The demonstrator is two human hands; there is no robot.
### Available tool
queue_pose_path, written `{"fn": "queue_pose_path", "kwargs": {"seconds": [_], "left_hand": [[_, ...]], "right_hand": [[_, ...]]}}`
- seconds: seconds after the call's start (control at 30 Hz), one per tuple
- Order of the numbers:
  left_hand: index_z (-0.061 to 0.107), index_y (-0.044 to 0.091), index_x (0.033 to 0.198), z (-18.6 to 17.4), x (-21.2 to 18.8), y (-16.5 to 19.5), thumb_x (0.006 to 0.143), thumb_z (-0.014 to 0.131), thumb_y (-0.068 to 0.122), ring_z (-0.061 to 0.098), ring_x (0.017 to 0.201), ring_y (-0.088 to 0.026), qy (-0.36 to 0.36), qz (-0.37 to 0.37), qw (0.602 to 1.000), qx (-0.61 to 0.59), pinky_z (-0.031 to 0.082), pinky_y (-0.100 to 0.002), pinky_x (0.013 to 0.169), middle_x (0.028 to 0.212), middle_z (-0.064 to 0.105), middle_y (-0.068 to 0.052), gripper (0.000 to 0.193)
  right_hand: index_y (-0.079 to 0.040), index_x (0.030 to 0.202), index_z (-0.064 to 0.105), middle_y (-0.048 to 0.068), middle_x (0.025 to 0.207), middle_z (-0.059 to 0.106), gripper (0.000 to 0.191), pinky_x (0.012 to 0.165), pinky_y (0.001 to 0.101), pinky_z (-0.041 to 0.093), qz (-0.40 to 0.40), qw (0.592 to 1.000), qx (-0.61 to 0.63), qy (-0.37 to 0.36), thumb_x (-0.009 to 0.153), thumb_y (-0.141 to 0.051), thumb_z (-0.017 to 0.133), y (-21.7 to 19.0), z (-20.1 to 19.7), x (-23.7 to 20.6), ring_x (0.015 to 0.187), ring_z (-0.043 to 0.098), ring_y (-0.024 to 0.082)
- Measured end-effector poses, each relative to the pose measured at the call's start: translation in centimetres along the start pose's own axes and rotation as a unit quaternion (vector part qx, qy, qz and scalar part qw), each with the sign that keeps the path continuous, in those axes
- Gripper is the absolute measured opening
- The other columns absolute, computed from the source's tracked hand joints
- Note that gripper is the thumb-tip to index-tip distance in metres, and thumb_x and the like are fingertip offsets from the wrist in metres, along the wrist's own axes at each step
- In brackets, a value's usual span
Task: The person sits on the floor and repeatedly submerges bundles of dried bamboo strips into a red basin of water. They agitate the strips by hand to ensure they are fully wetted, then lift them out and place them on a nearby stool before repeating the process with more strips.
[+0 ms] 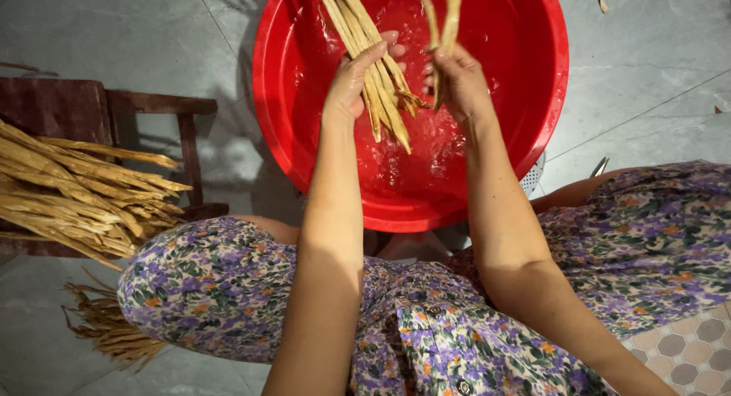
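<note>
Over the red basin (533, 137), the left hand (356, 76) is closed around a bundle of pale strips (373, 68), and the right hand (457, 80) clamps a thinner bunch (445, 19) (apparently wet, though glare blurs it). More dry strips (76, 190) lie on the wooden stool (152, 106).

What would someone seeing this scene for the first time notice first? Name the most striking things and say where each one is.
The big red basin at top centre stands out, holding shallow water on the grey floor. Over it, the left hand grips a bundle of tan strips and the right hand holds a few more strips. At the left edge, a pile of dry tan strips lies on a dark wooden stool.
</note>
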State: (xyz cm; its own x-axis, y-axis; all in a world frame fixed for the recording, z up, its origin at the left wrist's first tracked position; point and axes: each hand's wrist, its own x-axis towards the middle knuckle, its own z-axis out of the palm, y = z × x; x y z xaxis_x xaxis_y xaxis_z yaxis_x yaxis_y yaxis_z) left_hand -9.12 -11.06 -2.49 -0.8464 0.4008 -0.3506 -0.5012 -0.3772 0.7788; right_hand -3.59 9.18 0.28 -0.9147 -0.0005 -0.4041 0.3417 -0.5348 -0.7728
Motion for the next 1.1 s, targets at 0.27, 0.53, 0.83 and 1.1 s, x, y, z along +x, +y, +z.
{"fn": "queue_pose_path", "kwargs": {"seconds": [0.27, 0.53, 0.83, 1.1], "left_hand": [[0.065, 0.003, 0.129, -0.2, 1.0, -2.6, 0.077, 0.086, 0.028, 0.067, 0.116, -0.031, 0.099, -0.043, 0.992, 0.068, 0.054, -0.048, 0.107, 0.125, 0.07, -0.019, 0.061], [0.063, 0.006, 0.131, -1.9, -2.1, -10.0, 0.089, 0.078, 0.025, 0.066, 0.119, -0.024, 0.251, -0.155, 0.929, 0.223, 0.046, -0.044, 0.105, 0.126, 0.071, -0.014, 0.048], [0.054, 0.016, 0.15, -1.0, -1.8, -9.1, 0.096, 0.077, 0.028, 0.056, 0.127, -0.03, 0.16, -0.172, 0.954, 0.188, 0.039, -0.05, 0.108, 0.138, 0.048, -0.02, 0.06], [0.054, 0.018, 0.143, -0.6, 0.1, -3.8, 0.09, 0.076, 0.031, 0.073, 0.09, -0.025, 0.123, -0.041, 0.991, -0.042, 0.066, -0.04, 0.075, 0.105, 0.075, -0.014, 0.059]], "right_hand": [[-0.006, 0.108, 0.067, 0.005, 0.071, 0.06, 0.021, 0.038, 0.025, 0.037, 0.092, 0.976, -0.194, 0.032, 0.093, -0.018, 0.075, 1.7, -0.1, -0.1, 0.049, 0.048, 0.011], [-0.004, 0.125, 0.057, 0.01, 0.085, 0.069, 0.029, 0.044, 0.0281, 0.047, 0.199, 0.911, -0.352, 0.089, 0.097, -0.009, 0.062, 6.3, -0.1, -1.1, 0.056, 0.057, 0.013], [0.0, 0.111, 0.072, 0.009, 0.09, 0.074, 0.024, 0.063, 0.0297, 0.057, 0.24, 0.944, -0.218, 0.051, 0.1, -0.02, 0.068, 5.8, -1.6, -1.9, 0.071, 0.065, 0.014], [-0.001, 0.108, 0.072, 0.008, 0.087, 0.072, 0.025, 0.054, 0.028, 0.048, 0.176, 0.946, -0.269, -0.046, 0.093, -0.019, 0.08, 2.7, -0.8, -0.9, 0.064, 0.061, 0.013]]}}
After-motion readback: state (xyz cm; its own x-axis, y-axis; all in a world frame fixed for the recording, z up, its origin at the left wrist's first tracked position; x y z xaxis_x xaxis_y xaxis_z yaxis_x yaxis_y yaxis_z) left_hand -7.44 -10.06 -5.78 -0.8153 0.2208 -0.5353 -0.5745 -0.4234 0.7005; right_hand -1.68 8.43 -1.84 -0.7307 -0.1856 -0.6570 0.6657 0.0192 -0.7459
